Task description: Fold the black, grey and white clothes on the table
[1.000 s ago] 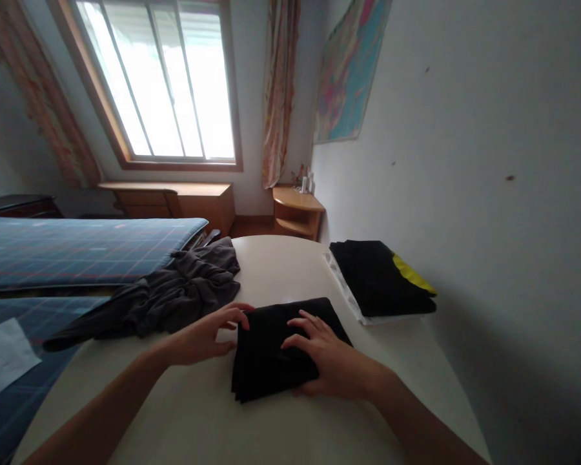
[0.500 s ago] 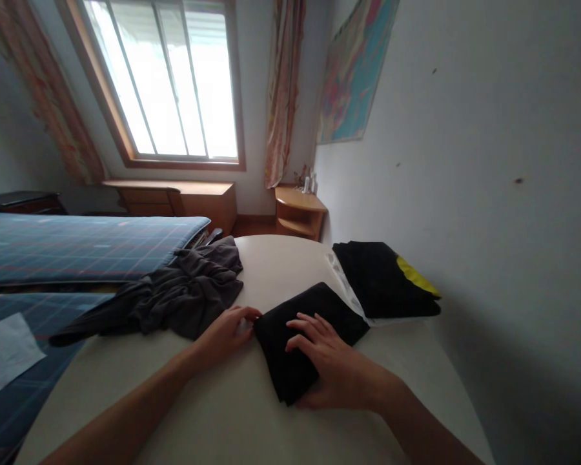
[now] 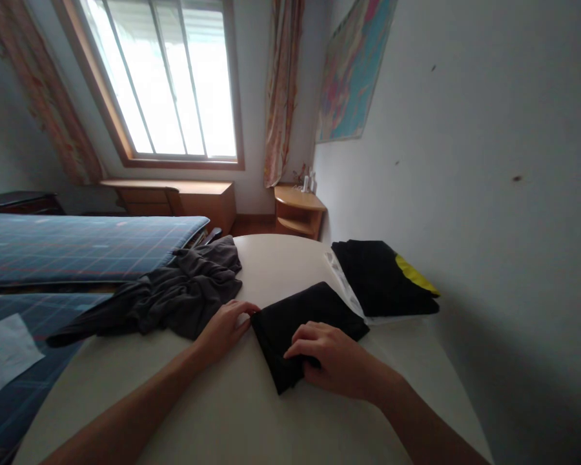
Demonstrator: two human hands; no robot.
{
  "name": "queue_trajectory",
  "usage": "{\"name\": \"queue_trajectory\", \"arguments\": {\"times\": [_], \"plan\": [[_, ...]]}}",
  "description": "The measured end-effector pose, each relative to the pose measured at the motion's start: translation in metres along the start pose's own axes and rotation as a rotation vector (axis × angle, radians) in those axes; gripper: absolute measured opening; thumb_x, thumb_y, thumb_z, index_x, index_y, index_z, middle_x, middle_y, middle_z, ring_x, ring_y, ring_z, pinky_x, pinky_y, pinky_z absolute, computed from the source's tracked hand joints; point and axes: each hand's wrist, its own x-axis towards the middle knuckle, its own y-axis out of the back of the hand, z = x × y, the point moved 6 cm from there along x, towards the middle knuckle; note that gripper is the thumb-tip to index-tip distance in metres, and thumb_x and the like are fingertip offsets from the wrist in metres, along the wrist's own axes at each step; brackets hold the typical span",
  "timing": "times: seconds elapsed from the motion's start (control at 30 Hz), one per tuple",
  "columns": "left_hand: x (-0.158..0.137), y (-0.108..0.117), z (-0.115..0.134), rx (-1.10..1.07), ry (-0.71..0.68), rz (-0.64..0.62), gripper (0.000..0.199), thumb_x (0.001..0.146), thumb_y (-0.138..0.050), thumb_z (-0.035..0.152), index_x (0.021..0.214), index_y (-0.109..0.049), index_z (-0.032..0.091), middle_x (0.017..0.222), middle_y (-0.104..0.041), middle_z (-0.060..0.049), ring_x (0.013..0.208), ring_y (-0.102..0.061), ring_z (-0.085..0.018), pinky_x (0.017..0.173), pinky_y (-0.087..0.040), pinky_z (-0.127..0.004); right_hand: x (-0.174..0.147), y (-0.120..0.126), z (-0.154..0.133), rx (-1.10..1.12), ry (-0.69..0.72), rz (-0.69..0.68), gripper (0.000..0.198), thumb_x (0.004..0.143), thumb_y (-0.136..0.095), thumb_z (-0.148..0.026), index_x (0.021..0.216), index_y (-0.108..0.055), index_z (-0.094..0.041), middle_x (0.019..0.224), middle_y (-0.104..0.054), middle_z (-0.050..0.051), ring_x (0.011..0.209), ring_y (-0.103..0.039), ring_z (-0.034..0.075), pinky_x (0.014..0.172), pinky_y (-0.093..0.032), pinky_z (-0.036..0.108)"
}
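A folded black cloth [image 3: 314,305], looking like a garment, lies flat on the white round table [image 3: 198,400] in front of me. My left hand [image 3: 226,327] is at its left corner, thumb and fingers closed on the edge there. Over the near right part of the cloth, my right hand [image 3: 330,356] has its fingers curled, with thumb and forefinger pinching the near edge. Part of the cloth is hidden beneath the right hand.
Left on the table is a crumpled dark grey garment [image 3: 188,284], hanging partly over the edge. Folded black clothing with a yellow patch [image 3: 387,278] lies on a clear plastic bag [image 3: 341,278] at the right, near the wall. A plaid mattress [image 3: 87,248] stands beyond the left edge.
My right hand's fingers have curled in from a spread pose and closed on the near edge, which has shifted slightly away from me. The left hand has barely moved at the corner.
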Motion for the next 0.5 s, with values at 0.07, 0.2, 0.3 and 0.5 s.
{"name": "queue_trajectory", "arguments": {"times": [0.07,0.2,0.3,0.5], "plan": [[0.0,0.0,-0.003,0.025,0.016,0.015,0.023,0.087,-0.052,0.018,0.101,-0.07,0.022,0.097,-0.072,-0.004,0.097,-0.064,-0.022,0.091,-0.05,-0.037,0.002,-0.01,-0.004,-0.034,0.044,-0.038,0.035,0.077,-0.067,-0.014,0.11,-0.072,-0.024,0.107,-0.069,0.003,0.097,-0.062,0.02,0.091,-0.046,0.033],[-0.001,0.0,-0.006,0.058,0.017,0.048,0.027,0.083,-0.052,0.015,0.103,-0.069,0.023,0.104,-0.071,-0.004,0.103,-0.064,-0.024,0.096,-0.05,-0.04,0.008,-0.02,-0.008,-0.068,0.067,-0.012,0.031,0.082,-0.068,-0.017,0.112,-0.071,-0.024,0.106,-0.07,0.003,0.096,-0.062,0.02,0.088,-0.047,0.032],[-0.005,0.005,0.004,0.065,-0.058,0.097,0.035,0.079,-0.048,0.006,0.104,-0.066,0.023,0.116,-0.068,-0.005,0.112,-0.062,-0.023,0.101,-0.048,-0.041,0.009,-0.017,-0.006,-0.04,0.028,0.029,0.03,0.083,-0.068,-0.019,0.113,-0.07,-0.023,0.105,-0.07,0.003,0.096,-0.062,0.019,0.085,-0.048,0.029],[-0.021,-0.001,0.049,0.03,-0.233,-0.028,0.04,0.094,-0.046,0.017,0.133,-0.052,0.023,0.138,-0.058,-0.008,0.128,-0.054,-0.021,0.109,-0.044,-0.038,0.005,-0.015,-0.011,0.058,0.103,-0.028,0.03,0.083,-0.072,-0.034,0.111,-0.073,-0.023,0.107,-0.071,0.004,0.096,-0.064,0.019,0.09,-0.048,0.031]]}}
